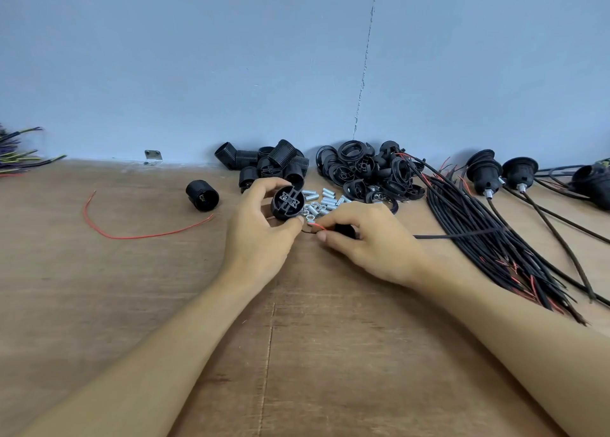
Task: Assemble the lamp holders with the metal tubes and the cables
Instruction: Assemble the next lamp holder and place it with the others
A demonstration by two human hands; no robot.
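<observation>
Head view — left hand (260, 238) grips lamp holder (288, 203), right hand (366, 242) pinches cable (462, 236) (half-hidden).

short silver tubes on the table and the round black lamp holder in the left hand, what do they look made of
Short silver threaded tubes: likely plated steel; bright, shiny, ridged with fine thread. Round black lamp holder, held in the left hand: probably moulded plastic, matt with a soft sheen; small grey metal contacts show in its cross-shaped base.

Tabletop (132, 288) lies open left of the left hand (260, 238); tubes (325, 200) and holders (274, 166) crowd beyond; cables (488, 238) block the right hand's (366, 242) right.
</observation>
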